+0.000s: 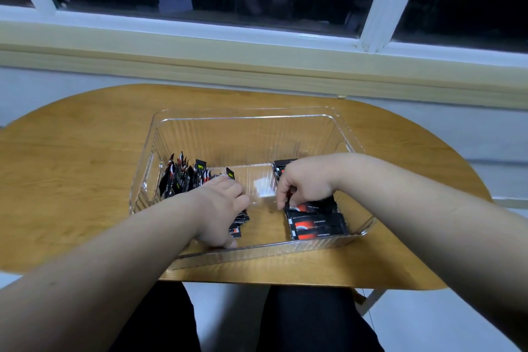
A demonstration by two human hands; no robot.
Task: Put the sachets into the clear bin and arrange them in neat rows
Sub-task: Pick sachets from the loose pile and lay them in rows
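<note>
**Sachets All In, Rows Only Half Tidied**

The clear bin [243, 134] is seen on the wooden table [71, 157], and every sachet in view is already inside it, so the putting-in part is judged done or close to it.

Against the left wall, a cluster of upright sachets [180, 180] is packed on edge, leaning and uneven at the tops. On the right side, a flat row [317, 226] is laid sachet against sachet, and that one looks orderly.

The left hand [221, 206] is lowered over a small bunch [238, 227] near the front wall. Its fingertips are hidden, so it cannot be told whether the bunch is gripped or only pressed. The right hand [305, 183] is curled downward, thumb and fingers pinched on the flat row at its rear end.

The middle of the bin floor is bare apart from a white patch [264, 187]. What is left, by this reckoning: the bunch has to be lined up and the left cluster straightened.
</note>
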